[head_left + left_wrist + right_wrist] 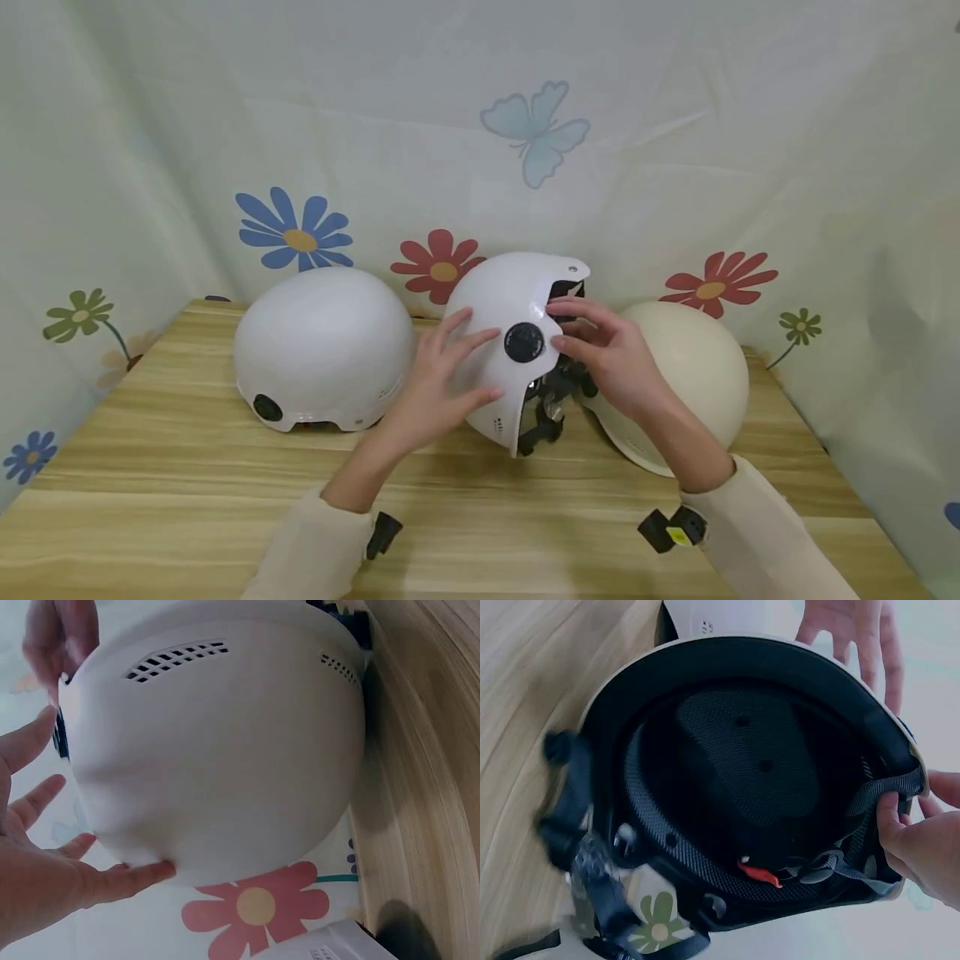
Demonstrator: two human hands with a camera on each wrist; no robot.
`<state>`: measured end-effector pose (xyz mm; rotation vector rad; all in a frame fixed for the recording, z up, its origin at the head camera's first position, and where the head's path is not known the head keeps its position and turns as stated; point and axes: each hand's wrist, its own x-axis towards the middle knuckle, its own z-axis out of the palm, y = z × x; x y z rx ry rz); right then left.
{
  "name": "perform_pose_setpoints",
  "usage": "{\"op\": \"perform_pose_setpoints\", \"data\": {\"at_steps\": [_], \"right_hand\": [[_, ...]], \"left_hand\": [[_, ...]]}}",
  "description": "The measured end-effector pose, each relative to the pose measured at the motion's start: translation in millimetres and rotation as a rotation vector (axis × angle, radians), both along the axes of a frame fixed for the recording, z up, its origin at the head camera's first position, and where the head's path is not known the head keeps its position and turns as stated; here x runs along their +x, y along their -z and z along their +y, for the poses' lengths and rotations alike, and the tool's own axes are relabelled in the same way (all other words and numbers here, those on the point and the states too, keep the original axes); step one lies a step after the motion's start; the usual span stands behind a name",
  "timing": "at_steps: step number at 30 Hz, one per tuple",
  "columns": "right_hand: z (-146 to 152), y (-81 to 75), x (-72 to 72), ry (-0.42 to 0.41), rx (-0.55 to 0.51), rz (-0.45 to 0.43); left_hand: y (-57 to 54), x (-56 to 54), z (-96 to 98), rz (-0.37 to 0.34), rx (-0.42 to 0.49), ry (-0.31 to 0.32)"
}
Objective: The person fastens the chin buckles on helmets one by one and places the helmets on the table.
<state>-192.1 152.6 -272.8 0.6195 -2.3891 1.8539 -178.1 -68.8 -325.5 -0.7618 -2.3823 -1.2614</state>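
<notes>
A white helmet (495,312) stands tipped on its side in the middle of the table, its round black side cap (523,342) facing up. My left hand (442,375) rests spread fingers on the shell, left of the cap. With thumb and fingers my right hand (611,358) pinches the helmet's rim beside the cap. In the right wrist view the right thumb lies inside the rim, by the black strap (889,787). Black padding (742,757) and a small red tab (760,875) show inside. More black straps (542,433) hang out of the opening.
Another white helmet (322,342) sits dome up on the left. To the right, a cream helmet (686,375) lies partly behind my right forearm. The wooden table (480,533) ends at a flowered cloth backdrop (375,125).
</notes>
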Motion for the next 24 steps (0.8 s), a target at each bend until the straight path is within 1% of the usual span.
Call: {"op": "perform_pose_setpoints", "data": {"at_steps": [3,6,10,13,18,21,24], "right_hand": [[-7,1.5,-1.0,-0.013,0.011,0.002],[-13,3.6,-0.6,-0.021,0.027,-0.006],[-17,6.6,-0.9,-0.058,-0.010,-0.025],[-17,8.0,-0.7,-0.107,-0.025,-0.030],[-12,10.9,1.6,-0.161,0.019,-0.048],[-5,15.4,2.6,-0.197,0.032,-0.067],[4,22.3,2.7,-0.208,0.046,-0.092]], "left_hand": [[0.2,1.4,5.0,0.023,0.026,0.007],[1.3,2.6,8.1,0.001,0.037,0.007],[5.5,4.7,8.6,-0.035,0.033,-0.027],[9.2,5.1,7.3,-0.036,0.050,-0.044],[12.7,5.2,3.0,-0.039,0.071,-0.060],[13.1,5.5,-0.6,-0.079,0.093,-0.081],[13.7,4.2,-5.5,-0.136,0.113,-0.114]]}}
